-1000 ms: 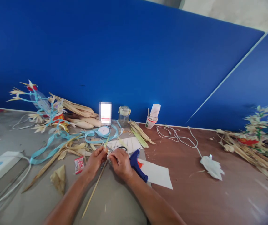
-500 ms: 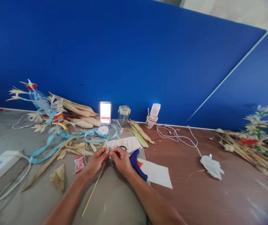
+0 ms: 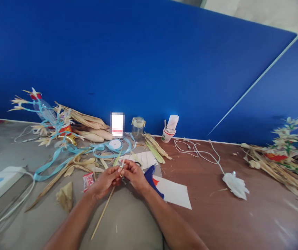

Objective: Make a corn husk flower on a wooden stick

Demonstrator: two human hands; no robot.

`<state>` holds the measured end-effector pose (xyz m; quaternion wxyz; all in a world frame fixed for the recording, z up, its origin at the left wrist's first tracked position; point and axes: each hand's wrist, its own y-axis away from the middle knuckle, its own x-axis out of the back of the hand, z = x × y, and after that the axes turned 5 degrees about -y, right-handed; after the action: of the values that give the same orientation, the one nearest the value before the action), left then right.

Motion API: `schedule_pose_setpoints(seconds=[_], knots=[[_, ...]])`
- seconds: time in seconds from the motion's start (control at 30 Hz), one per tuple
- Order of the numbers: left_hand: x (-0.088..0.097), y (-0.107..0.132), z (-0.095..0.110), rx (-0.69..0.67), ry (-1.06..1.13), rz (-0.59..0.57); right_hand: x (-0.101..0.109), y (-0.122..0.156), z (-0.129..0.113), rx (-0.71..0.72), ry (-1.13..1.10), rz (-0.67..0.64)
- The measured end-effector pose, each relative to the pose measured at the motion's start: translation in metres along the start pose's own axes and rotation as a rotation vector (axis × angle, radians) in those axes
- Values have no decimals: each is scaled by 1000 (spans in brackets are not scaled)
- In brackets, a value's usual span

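My left hand (image 3: 110, 177) and my right hand (image 3: 134, 174) meet above the near table, fingertips closed together. Between them they pinch a small pale strip (image 3: 122, 165), which looks like corn husk. A thin straw-coloured stick (image 3: 102, 217) slants down toward me from under my left hand; its upper end is hidden by the fingers. To the right of my right hand lies a blue glue gun (image 3: 151, 178), partly on white paper (image 3: 178, 193). A dark loop (image 3: 137, 163), perhaps a scissors handle, shows just behind my right hand. Left of my left hand sits a small red-and-white packet (image 3: 88, 182).
Light-blue ribbon (image 3: 52, 166) and dried corn husks (image 3: 73, 166) spread over the left side. A lidded jar (image 3: 138, 129) and a paper cup (image 3: 168, 135) stand by the blue partition (image 3: 149, 69). A white cable (image 3: 198, 151) runs right; a power strip (image 3: 0, 185) lies left.
My fingers have shifted slightly on the pale strip, and more of it shows above the fingertips. My right fingers have lifted a little. The stick stays almost in the same place.
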<state>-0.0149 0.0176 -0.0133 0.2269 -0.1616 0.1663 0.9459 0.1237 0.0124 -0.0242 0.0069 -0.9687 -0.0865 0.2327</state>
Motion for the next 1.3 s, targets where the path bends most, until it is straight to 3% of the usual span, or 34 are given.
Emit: schedule_pose_setpoints(seconds=[0.13,0.37,0.53,0.77,0.9,1.07,1.3], knots=[[-1,1,1,37,3,-20,-1,1,-4,-51,-29,-20],[-4,-1,0,-20,-33,45,3,-4,2,-17,-85,162],[-2,-5,-6,-27,-46,92,3,-5,2,7,-44,194],[0,-6,-5,-184,-123,251,1,-2,3,-28,44,181],[4,-8,-5,-231,18,320,0,0,5,16,108,206],[7,-9,-4,-218,165,337,3,0,4,100,11,144],[1,-9,-8,-195,-166,294,2,1,2,31,61,131]])
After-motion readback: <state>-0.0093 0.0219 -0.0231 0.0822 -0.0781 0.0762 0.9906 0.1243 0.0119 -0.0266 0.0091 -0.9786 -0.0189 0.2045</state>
